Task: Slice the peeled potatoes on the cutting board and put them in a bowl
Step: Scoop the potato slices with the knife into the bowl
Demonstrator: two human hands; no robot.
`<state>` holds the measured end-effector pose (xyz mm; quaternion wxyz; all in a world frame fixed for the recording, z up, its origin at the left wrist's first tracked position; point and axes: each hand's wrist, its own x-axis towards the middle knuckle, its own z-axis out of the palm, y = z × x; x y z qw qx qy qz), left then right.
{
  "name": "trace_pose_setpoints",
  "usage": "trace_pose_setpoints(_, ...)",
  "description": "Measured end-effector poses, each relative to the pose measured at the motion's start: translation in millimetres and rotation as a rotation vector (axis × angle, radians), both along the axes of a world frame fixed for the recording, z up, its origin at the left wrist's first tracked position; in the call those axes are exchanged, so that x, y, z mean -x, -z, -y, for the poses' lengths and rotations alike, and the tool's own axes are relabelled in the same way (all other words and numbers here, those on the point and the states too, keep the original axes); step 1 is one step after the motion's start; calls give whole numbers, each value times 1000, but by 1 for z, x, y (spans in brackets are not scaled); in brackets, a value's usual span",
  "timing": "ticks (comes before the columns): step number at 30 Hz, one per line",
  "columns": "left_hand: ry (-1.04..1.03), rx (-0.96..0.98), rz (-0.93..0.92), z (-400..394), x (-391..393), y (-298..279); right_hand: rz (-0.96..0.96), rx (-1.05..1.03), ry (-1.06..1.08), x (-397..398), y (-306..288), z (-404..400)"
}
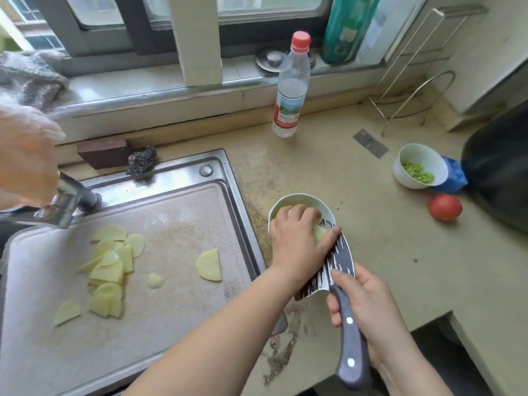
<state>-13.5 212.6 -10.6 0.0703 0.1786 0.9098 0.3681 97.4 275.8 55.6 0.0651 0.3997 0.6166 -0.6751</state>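
Note:
A grey cutting board [177, 295] lies over the sink and carries a pile of potato slices [110, 270] at its left and a half-round slice [210, 265] near the middle. To its right a white bowl [288, 200] stands on the counter. My left hand [297, 238] lies over the bowl, pressing potato slices [319, 232] against the cleaver's dark blade [338, 265]. My right hand [363, 307] grips the cleaver's riveted handle [353, 352], holding the blade tilted at the bowl's rim.
Another person's gloved hand [25, 155] holds the faucet [68, 201] at the left. A water bottle [291, 90], a small bowl of green pieces [420, 165], a tomato [445, 207], a black bag [500, 172] and a wire rack [414, 92] occupy the counter.

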Motion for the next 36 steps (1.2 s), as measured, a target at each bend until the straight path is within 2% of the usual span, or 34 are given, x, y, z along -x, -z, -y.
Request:
trace_pose_setpoints(12, 279, 441, -232, -20, 20, 12, 38, -200, 43, -22, -22, -14)
trace_pose_setpoints(13, 299, 457, -231, -19, 22, 11, 30, -214, 61, -23, -23, -12)
trace_pose_setpoints(15, 299, 353, -233, -13, 22, 4, 2, -273, 115, -25, -24, -9)
trace_pose_setpoints(18, 195, 28, -338, 19, 18, -6, -136, -357, 176, -26, -28, 6)
trace_pose_setpoints(20, 63, -65, -376, 61, 15, -9, -232, -308, 128, -22, -27, 24)
trace_pose_setpoints(25, -429, 57, -336, 214, 14, 12, -180, -156, -261, 3, 5, 75)
trace_pose_setpoints(28, -620, 141, -227, 295, 19, 27, -139, -308, -333, 5, 29, 97)
trace_pose_setpoints(32, -588, 188, -7, 333, 41, 48, -26, -603, -403, 4, 48, 111)
trace_pose_setpoints(36, -522, 238, 27, 325, 60, 59, -28, -728, -502, 7, 51, 140)
